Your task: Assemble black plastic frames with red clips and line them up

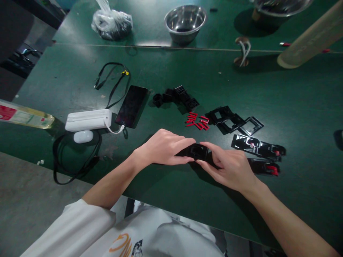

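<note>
Both hands are pinched onto one small black plastic housing piece point(195, 151), sitting on the dark green table point(294, 107) right in front of the person. The left hand point(163, 148) has its fingers stretched nearly flat along the part's top and left end; the right hand point(230, 167) grips the other end between thumb and forefinger. Just behind the part lies a little heap of red plastic pins point(197, 121), with flat black plastic frames point(233, 121) to the right of it. Right of the part are two finished-looking black assemblies with red tabs point(261, 155). I'd guess the risk is a sideways slip of the part, or a wrist sweeping the pins into a scatter.
</note>
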